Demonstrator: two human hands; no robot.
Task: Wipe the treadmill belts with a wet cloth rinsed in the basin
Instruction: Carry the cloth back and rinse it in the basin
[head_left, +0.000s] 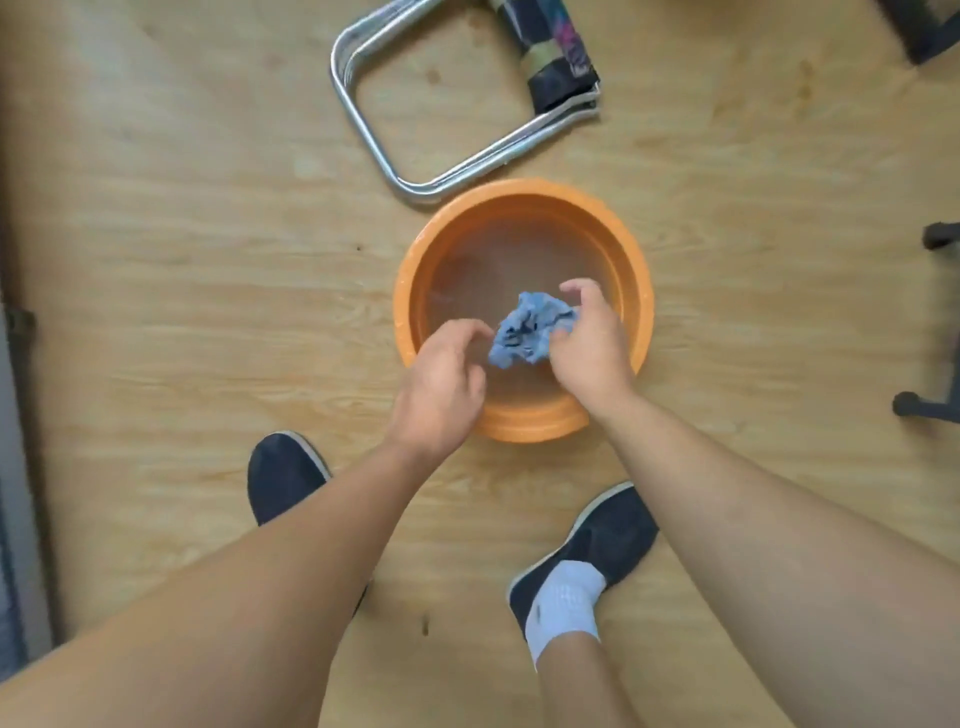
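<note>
**Q:** State the condition of each hand.

**A:** Right hand (587, 345): fingers and thumb are curled round the cloth (530, 332), gripping its right side. Left hand (441, 379): fingers are curled toward the cloth's left edge, with the tips just beside it. Whether they pinch it cannot be determined.

**Q:** Where is the cloth?

**A:** It is between the two hands, over the near half of the basin (402, 312). The basin stands on the wooden floor (208, 260) and holds cloudy water (509, 254). Whether the lowest fold touches the water cannot be determined.

**Q:** What is the step in hand, and how is it done well?

**A:** Judged to be rinsing or wringing.
1. Take a firm second grip with the left hand.
2. Twist the hands in opposite directions with the wad inside the rim, so run-off falls into the basin and not on the floor.
3. Stop when the cloth is damp rather than dripping. A soaked cloth would likely leave pooled water on a belt.

**Q:** What are the cloth's orientation and long axis?

**A:** The cloth is bunched into a wad, so no true face or edge can be assigned. The wad is slightly elongated along a diagonal, from the right hand's fingers at the far right to a loose corner at the near left. For an effective wring, gather it along this diagonal.

**Q:** What are the surroundings?

**A:** A folding stool (363, 119) lies flat just beyond the basin's far rim. The person's shoes (280, 478) stand on the near side. No treadmill belt can be identified in view.
</note>
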